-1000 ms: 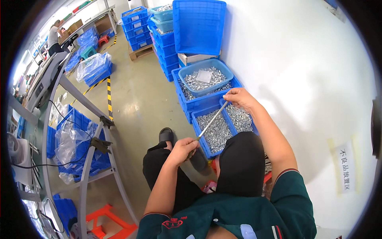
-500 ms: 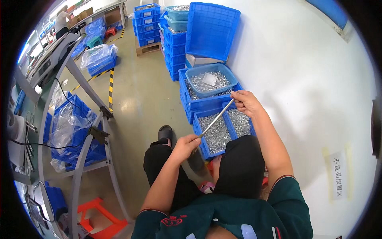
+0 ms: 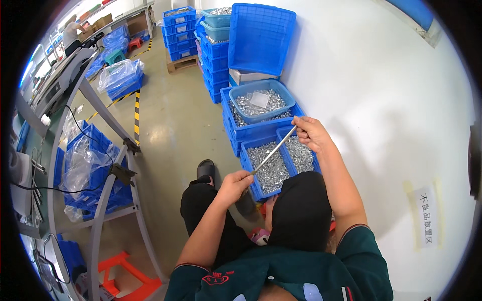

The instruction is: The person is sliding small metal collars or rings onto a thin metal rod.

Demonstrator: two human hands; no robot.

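A thin, straight metal rod slants between my two hands above the bins. My left hand is closed round its lower end, near my knees. At the upper end, my right hand pinches the rod between thumb and fingers. Under the rod stands a blue divided bin filled with small silvery metal parts. Just beyond it, a light blue basin of similar parts, with a small pale card on top, rests on a larger blue crate.
An empty blue crate leans upright by the white wall, beside stacked blue crates. To my left stands a grey-framed workbench with a plastic-covered crate and an orange stool below. A person is far left.
The view has shifted slightly, so the bins appear a little farther left. Both hands keep their hold on the rod, which stays at nearly the same slant.
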